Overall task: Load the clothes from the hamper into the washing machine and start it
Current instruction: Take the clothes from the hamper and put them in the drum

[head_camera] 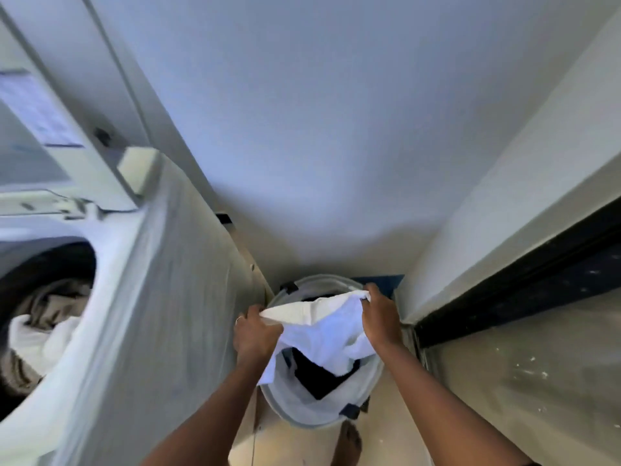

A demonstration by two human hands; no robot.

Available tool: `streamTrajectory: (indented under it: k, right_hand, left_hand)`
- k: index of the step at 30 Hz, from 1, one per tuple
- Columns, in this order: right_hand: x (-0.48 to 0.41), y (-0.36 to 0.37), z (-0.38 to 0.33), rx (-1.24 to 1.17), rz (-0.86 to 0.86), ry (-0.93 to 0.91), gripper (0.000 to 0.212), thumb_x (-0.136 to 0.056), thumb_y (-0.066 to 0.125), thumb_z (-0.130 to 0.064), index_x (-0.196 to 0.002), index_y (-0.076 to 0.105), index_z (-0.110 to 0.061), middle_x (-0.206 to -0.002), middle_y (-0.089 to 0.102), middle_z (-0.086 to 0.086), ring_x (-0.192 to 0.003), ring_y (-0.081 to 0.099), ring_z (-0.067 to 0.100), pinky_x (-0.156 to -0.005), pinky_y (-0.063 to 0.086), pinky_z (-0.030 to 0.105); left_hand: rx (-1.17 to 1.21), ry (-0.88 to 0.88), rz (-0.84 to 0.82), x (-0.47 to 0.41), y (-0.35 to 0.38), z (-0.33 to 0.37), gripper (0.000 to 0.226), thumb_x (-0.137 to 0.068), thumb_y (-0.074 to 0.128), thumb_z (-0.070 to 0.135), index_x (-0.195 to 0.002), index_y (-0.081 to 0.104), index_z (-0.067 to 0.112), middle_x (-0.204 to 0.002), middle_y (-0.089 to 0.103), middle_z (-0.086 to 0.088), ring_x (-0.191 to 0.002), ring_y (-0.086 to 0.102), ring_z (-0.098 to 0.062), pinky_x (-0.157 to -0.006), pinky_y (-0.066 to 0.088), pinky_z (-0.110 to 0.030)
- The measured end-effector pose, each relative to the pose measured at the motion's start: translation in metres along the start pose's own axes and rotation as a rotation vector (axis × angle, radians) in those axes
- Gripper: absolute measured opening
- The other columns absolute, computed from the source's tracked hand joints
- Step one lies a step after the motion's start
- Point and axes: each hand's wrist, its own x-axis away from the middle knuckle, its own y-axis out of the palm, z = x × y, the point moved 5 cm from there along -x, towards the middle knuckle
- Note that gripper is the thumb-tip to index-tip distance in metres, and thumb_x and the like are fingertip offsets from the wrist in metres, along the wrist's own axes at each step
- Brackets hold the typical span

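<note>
Both hands hold one white cloth (pixel 322 327). The left hand (pixel 253 334) pinches one top corner in a tight grip, and the right hand (pixel 379 317) pinches the other top corner the same way. The cloth is pulled flat between the two grips, and the rest hangs down under them. I think it is held by two corners so it comes up open and does not drag other clothes with it.

Both arms reach forward and down, with the hands bent over the cloth. The hands are apart, one at each side.

Right under the grips is the round hamper (pixel 292 403). A dark cloth (pixel 316 376) still lies inside it, so more loading is left.

Far to the left of the grips is the washing machine (pixel 141 297). Its round opening is not shut, and a pile of clothes (pixel 37 327) already sits inside.

A bare foot (pixel 349 442) stands on the floor near the hamper.
</note>
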Motion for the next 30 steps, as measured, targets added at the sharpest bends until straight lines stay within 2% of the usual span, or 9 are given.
streamTrajectory:
  k: [3,5,9,12,14,19,24,27,30]
  right_hand:
    - [0.016,-0.031,-0.044,-0.019,0.004,-0.076,0.018,-0.096,0.039,-0.011,-0.107,0.053,-0.007,-0.107,0.064,0.019,-0.103,0.059,0.036,-0.073,0.042,0.035]
    - [0.025,-0.053,-0.077,-0.040,0.014,-0.132,0.016,-0.095,0.040,-0.009,-0.103,0.054,-0.005,-0.101,0.065,0.019,-0.098,0.059,0.036,-0.068,0.037,0.032]
    - [0.043,-0.087,-0.137,-0.049,0.020,-0.243,0.018,-0.095,0.042,-0.010,-0.104,0.056,-0.002,-0.103,0.065,0.020,-0.100,0.059,0.037,-0.069,0.037,0.031]
    - [0.056,-0.112,-0.181,0.018,0.028,-0.335,0.024,-0.097,0.042,-0.015,-0.111,0.058,-0.003,-0.114,0.064,0.017,-0.111,0.056,0.034,-0.082,0.044,0.033]
    - [0.066,-0.131,-0.212,0.052,0.065,-0.396,0.026,-0.097,0.045,-0.019,-0.107,0.060,-0.002,-0.116,0.063,0.018,-0.113,0.056,0.034,-0.086,0.044,0.035]
    - [0.095,-0.186,-0.288,0.064,0.219,-0.486,0.035,-0.093,0.053,-0.031,-0.096,0.066,0.002,-0.107,0.066,0.025,-0.107,0.060,0.037,-0.081,0.046,0.034]
    - [0.127,-0.237,-0.358,0.057,0.315,-0.573,0.037,-0.091,0.056,-0.036,-0.086,0.067,-0.001,-0.095,0.068,0.024,-0.101,0.062,0.037,-0.070,0.039,0.031]
    - [0.154,-0.263,-0.408,0.037,0.370,-0.645,0.042,-0.091,0.057,-0.036,-0.056,0.049,-0.013,-0.064,0.055,0.011,-0.092,0.063,0.036,-0.066,0.034,0.028]
    - [0.189,-0.280,-0.467,0.015,0.409,-0.764,0.051,-0.091,0.057,-0.034,-0.050,0.031,-0.018,-0.057,0.041,0.005,-0.075,0.055,0.026,-0.058,0.029,0.030]
  left_hand:
    - [0.023,0.003,-0.039,0.021,-0.035,0.024,0.031,-0.082,0.057,0.039,-0.096,0.062,0.011,-0.097,0.067,-0.013,-0.097,0.060,-0.033,-0.074,0.044,-0.030]
    - [0.042,0.066,-0.053,0.033,-0.059,0.043,0.037,-0.091,0.048,0.044,-0.074,0.059,0.013,-0.083,0.063,-0.012,-0.092,0.060,-0.034,-0.070,0.040,-0.032]
    - [0.019,0.208,0.034,0.055,-0.108,0.082,0.053,-0.095,0.031,0.052,-0.090,0.063,0.010,-0.094,0.066,-0.015,-0.099,0.060,-0.034,-0.077,0.041,-0.034]
    - [0.048,0.314,0.108,0.074,-0.148,0.108,0.053,-0.097,0.027,0.050,-0.064,0.050,0.016,-0.070,0.055,-0.006,-0.087,0.059,-0.033,-0.069,0.037,-0.031]
    - [0.104,0.378,0.175,0.088,-0.180,0.121,0.055,-0.098,0.027,0.047,-0.066,0.053,0.010,-0.072,0.059,-0.012,-0.088,0.059,-0.035,-0.069,0.036,-0.031]
    - [0.251,0.465,0.419,0.115,-0.272,0.137,0.064,-0.098,0.031,0.048,-0.094,0.065,-0.006,-0.102,0.064,-0.029,-0.102,0.058,-0.040,-0.080,0.042,-0.037]
    - [0.264,0.578,0.585,0.125,-0.367,0.149,0.068,-0.094,0.030,0.058,-0.085,0.066,0.000,-0.096,0.066,-0.025,-0.101,0.058,-0.038,-0.078,0.042,-0.036]
    - [0.321,0.672,0.671,0.136,-0.425,0.162,0.064,-0.095,0.033,0.053,-0.075,0.063,0.000,-0.089,0.066,-0.026,-0.095,0.060,-0.038,-0.072,0.037,-0.034]
    - [0.396,0.747,0.720,0.152,-0.484,0.176,0.063,-0.096,0.036,0.049,-0.075,0.064,-0.004,-0.090,0.065,-0.029,-0.096,0.059,-0.039,-0.074,0.038,-0.035]
